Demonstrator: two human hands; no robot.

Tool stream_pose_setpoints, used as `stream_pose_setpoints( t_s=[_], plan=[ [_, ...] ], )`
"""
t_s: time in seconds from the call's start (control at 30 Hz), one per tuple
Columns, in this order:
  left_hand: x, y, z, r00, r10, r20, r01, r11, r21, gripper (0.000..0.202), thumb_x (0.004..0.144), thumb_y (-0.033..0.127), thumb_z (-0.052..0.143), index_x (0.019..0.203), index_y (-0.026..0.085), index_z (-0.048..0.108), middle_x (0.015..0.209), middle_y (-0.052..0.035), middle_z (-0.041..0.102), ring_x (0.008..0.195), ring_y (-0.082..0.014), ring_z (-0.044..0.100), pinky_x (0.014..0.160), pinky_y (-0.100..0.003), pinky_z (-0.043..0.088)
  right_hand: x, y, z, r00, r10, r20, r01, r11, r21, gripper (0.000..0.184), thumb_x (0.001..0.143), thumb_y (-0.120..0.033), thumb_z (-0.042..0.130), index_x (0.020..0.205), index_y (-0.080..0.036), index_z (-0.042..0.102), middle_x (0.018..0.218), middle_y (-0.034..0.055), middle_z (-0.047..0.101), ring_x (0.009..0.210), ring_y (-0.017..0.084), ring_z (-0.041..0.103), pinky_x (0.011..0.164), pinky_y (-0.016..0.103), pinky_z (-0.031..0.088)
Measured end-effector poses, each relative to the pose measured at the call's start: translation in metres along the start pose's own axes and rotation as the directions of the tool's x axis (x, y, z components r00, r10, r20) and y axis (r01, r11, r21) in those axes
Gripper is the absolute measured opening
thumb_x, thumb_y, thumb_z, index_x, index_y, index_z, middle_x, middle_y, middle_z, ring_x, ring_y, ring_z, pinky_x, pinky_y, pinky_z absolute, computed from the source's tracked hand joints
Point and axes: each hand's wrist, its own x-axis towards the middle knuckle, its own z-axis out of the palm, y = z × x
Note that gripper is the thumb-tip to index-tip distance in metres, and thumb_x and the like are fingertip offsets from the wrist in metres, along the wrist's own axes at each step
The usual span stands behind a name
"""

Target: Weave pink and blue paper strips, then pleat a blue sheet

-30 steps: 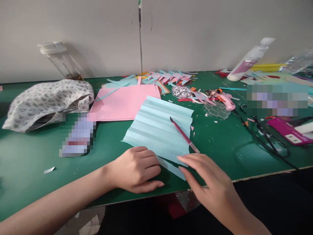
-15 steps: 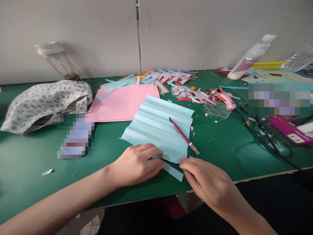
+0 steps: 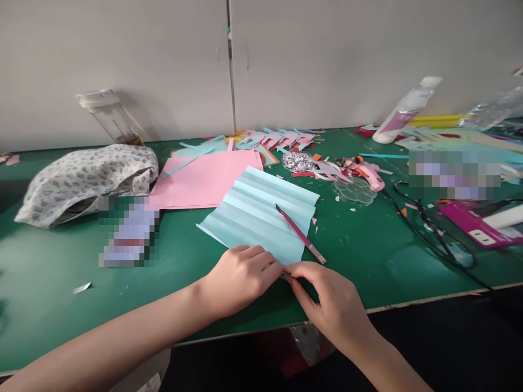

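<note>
A pleated light blue paper sheet (image 3: pixel 261 209) lies in front of me, its folds running across it. My left hand (image 3: pixel 243 280) is closed at the sheet's near edge, fingers curled. Against it, my right hand (image 3: pixel 329 291) pinches with thumb and fingertips. A light blue paper strip is gripped between the two hands; they cover nearly all of it, and only a thin edge shows at the fingertips. On the right part of the pleated sheet rests a dark red craft knife (image 3: pixel 300 234), blade pointing away, its tail reaching onto the table.
Pink paper sheets (image 3: pixel 204 179) lie behind, near a patterned cloth pouch (image 3: pixel 90 182) and a blurred-out phone-like object (image 3: pixel 131 231). Paper scraps, a pink glue gun (image 3: pixel 370 177) with a black cable, a white bottle (image 3: pixel 402 111) and a magenta power strip (image 3: pixel 469 226) occupy the right.
My right hand has moved left to meet my left hand. The strip, visible between them before, is now almost covered by the fingers. The view has shifted slightly.
</note>
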Motion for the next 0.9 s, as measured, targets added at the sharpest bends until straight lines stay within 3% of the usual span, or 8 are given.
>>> stream_pose_setpoints(
  t_s=[0.3, 0.6, 0.73, 0.9],
  plan=[
    [-0.002, 0.001, -0.006, 0.993, 0.101, -0.058, -0.097, 0.993, 0.066, 0.018, 0.087, 0.009, 0.039, 0.084, 0.016, 0.055, 0.065, -0.0015, 0.059, 0.062, -0.0130, 0.058, 0.055, -0.023, 0.046, 0.001, -0.001, -0.002, 0.999, -0.027, -0.044, 0.026, 1.000, -0.007, 0.016, 0.080, -0.004, 0.054, 0.089, -0.018, 0.055, 0.084, 0.0049, 0.070, 0.079, 0.016, 0.067, 0.069, 0.027, 0.054],
    [-0.010, -0.008, -0.011, 0.991, 0.072, -0.114, -0.069, 0.997, 0.026, 0.015, 0.088, 0.016, 0.044, 0.083, 0.018, 0.057, 0.070, -0.0008, 0.062, 0.065, -0.0114, 0.061, 0.061, -0.022, 0.048, 0.002, -0.001, -0.003, 0.997, -0.064, -0.040, 0.063, 0.998, -0.030, 0.024, 0.078, -0.001, 0.057, 0.096, -0.017, 0.056, 0.086, 0.0049, 0.071, 0.081, 0.016, 0.067, 0.072, 0.028, 0.055],
    [-0.020, -0.040, -0.032, 0.984, -0.107, -0.145, 0.130, 0.979, 0.156, 0.011, 0.087, 0.025, 0.051, 0.081, 0.019, 0.059, 0.075, -0.0006, 0.066, 0.070, -0.0140, 0.062, 0.063, -0.025, 0.047, 0.001, 0.006, -0.011, 0.996, -0.091, 0.008, 0.092, 0.988, -0.123, 0.022, 0.080, -0.010, 0.060, 0.100, -0.017, 0.057, 0.088, 0.0052, 0.071, 0.086, 0.018, 0.067, 0.078, 0.031, 0.054],
    [-0.040, -0.082, -0.053, 0.911, -0.384, -0.148, 0.411, 0.870, 0.273, 0.017, 0.089, 0.028, 0.045, 0.088, 0.021, 0.061, 0.089, -0.0022, 0.069, 0.082, -0.0198, 0.063, 0.064, -0.029, 0.047, 0.002, 0.023, -0.025, 0.992, -0.082, 0.095, 0.102, 0.968, -0.227, 0.018, 0.084, -0.022, 0.057, 0.102, -0.019, 0.057, 0.096, 0.0042, 0.071, 0.090, 0.019, 0.066, 0.083, 0.034, 0.052]
  ],
)
